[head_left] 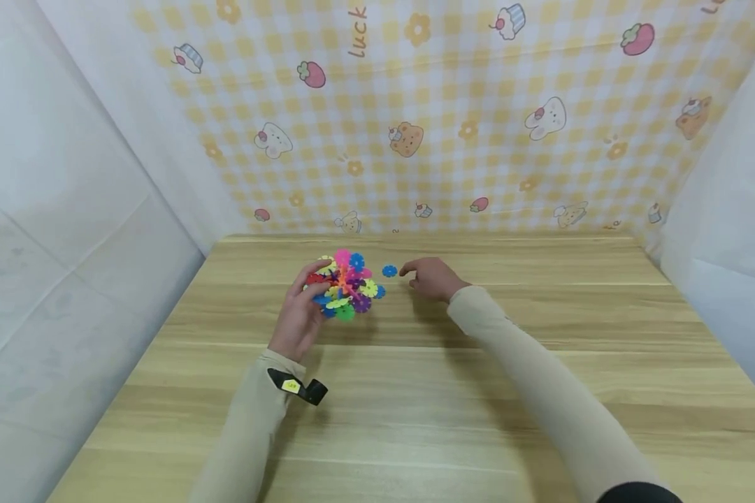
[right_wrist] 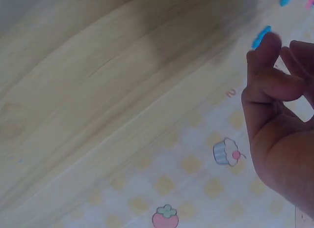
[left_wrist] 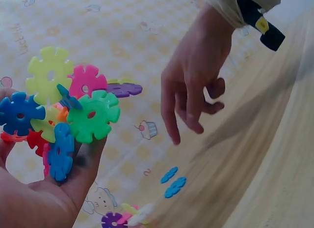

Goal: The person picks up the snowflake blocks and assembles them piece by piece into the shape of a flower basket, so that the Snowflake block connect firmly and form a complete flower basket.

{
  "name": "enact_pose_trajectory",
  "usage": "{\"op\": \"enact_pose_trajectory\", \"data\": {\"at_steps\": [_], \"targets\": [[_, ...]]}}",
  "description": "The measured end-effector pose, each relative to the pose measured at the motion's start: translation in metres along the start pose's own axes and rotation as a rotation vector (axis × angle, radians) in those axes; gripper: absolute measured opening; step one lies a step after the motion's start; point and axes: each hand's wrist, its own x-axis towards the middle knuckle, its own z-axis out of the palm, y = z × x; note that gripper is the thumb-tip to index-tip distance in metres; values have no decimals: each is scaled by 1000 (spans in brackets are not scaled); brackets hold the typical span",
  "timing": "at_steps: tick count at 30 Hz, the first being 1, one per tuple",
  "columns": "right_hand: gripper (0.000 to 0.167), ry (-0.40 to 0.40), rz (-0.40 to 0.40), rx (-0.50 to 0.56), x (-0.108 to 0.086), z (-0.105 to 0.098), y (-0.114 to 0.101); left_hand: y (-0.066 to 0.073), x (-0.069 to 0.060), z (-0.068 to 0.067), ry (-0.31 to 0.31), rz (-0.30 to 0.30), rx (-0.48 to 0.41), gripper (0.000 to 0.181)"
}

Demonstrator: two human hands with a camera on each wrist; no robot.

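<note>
My left hand (head_left: 298, 321) holds a ball-like cluster of interlocking plastic snowflake discs (head_left: 343, 285), with pink, blue, yellow, green, purple and red pieces. In the left wrist view, a green disc (left_wrist: 93, 116) of that cluster faces the camera, and the thumb and fingers reach around its underside. To the right, my right hand (head_left: 434, 278) hovers just beside a loose blue disc (head_left: 389, 270) with a gap between them. Its index finger points out and the other fingers bend loosely, holding nothing. The left wrist view shows two blue discs (left_wrist: 175, 187) lying below the right fingertips.
More loose discs, among them a purple one (left_wrist: 114, 219), lie at the bottom of the left wrist view. The wooden table (head_left: 403, 419) ends at a yellow checked cloth (head_left: 377, 175) behind. A white sheet (head_left: 56, 209) hangs on the left.
</note>
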Motion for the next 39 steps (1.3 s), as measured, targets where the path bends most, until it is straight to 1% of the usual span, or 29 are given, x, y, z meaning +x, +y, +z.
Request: {"op": "enact_pose_trajectory", "data": {"at_steps": [3, 7, 9, 11, 13, 16, 19, 22, 24, 25, 28, 30, 34, 36, 39], "targets": [[38, -13, 3, -83, 15, 9, -9, 4, 0, -2, -14, -1, 7, 35], [38, -23, 28, -136, 26, 20, -25, 5, 1, -1, -27, -13, 16, 32], [36, -11, 32, -157, 29, 25, -33, 4, 2, 0, -29, -15, 18, 30], [30, 9, 40, -164, 30, 29, -39, 4, 5, 2, -38, -13, 18, 29], [25, 28, 33, -172, 29, 33, -41, 3, 7, 5, -41, -10, 17, 27], [19, 44, 25, -135, 26, 35, -39, 1, 9, 9, -48, -18, 11, 26], [19, 16, 12, -45, 19, 31, -33, -1, 10, 12, -42, -20, -4, 28], [18, -17, -5, 55, 6, 21, -25, -4, 11, 16, -42, -8, -13, 28], [16, -26, -16, 152, -5, 12, -19, -7, 12, 18, -42, -2, -17, 28], [16, -18, -17, 204, -11, 8, -16, -8, 12, 20, -45, 3, -15, 27], [24, 35, 4, 403, -32, -4, -8, -15, 14, 27, -54, 10, 1, 26], [24, 80, 25, 534, -45, -11, -4, -19, 15, 32, -49, 11, 16, 26], [24, 190, 39, 741, -67, -21, -4, -29, 16, 40, -51, 15, 28, 28], [24, 228, 35, 803, -75, -24, -7, -32, 17, 45, -53, 23, 34, 30], [23, 266, 38, 850, -82, -26, -13, -37, 19, 50, -53, 33, 64, 32]]}}
